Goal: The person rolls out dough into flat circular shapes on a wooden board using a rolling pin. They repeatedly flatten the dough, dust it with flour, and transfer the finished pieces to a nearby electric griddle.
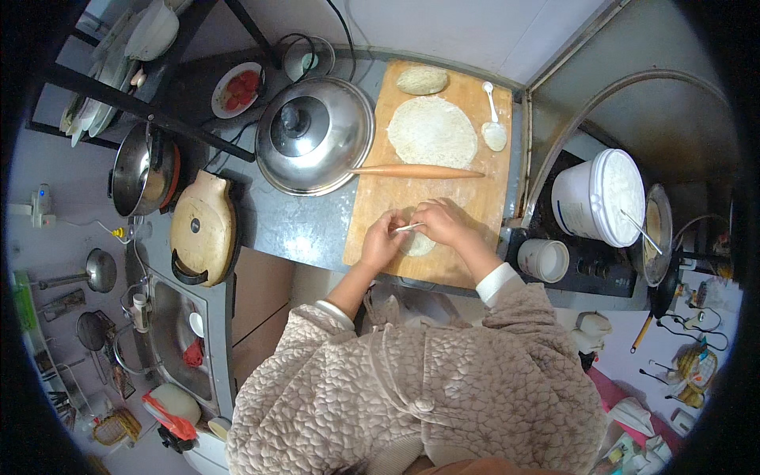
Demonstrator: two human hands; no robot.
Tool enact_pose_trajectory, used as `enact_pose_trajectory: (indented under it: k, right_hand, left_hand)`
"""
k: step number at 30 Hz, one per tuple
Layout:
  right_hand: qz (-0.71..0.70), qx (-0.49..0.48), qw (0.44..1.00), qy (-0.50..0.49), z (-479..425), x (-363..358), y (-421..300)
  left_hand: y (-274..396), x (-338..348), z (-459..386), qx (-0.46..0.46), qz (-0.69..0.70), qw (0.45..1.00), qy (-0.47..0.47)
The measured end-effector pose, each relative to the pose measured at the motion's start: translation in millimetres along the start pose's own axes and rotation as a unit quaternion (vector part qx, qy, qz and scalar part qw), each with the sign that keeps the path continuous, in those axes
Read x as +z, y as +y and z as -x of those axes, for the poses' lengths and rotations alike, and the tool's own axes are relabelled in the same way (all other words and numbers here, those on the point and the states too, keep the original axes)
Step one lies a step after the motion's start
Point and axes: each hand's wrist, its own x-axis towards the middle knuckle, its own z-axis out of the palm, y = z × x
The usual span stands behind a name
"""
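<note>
Both hands meet over the near half of a floured wooden board [371, 219]. My left hand [383, 238] and my right hand [438, 222] pinch the raised edge of a piece of dough [418, 244], whose rest lies on the board beneath them. Just beyond the hands a wooden rolling pin [418, 172] lies crosswise. Past it is a round, flat sheet of dough [432, 133], and behind that an oval lump of dough [421, 80]. At the board's right a white spoon [490, 102] lies above a small piece of dough [494, 136].
Left of the board rests a domed steel lid [314, 136], with a bowl of red food [238, 90] behind it. An electric griddle [202, 228] and a pot [139, 172] are farther left. On the right stand a bucket of white powder [599, 197] and a tub [543, 260].
</note>
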Motion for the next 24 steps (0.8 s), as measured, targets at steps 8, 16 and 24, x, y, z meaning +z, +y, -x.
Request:
enact_pose_trajectory:
  k: [8,16,24]
  right_hand:
    - [-0.098,-0.045,0.985,0.132,38.0,-31.3,2.0]
    - [0.073,0.013,0.993,0.091,79.9,26.1,18.9]
    - [0.096,0.085,0.97,0.209,9.5,14.2,57.3]
  left_hand:
    - [2.0,-21.0,7.7,0.21,-0.182,0.959,0.063]
    - [-39.1,-0.5,47.2,0.204,-0.322,0.922,-0.061]
    - [-31.6,28.1,32.7,0.172,-0.386,0.903,-0.079]
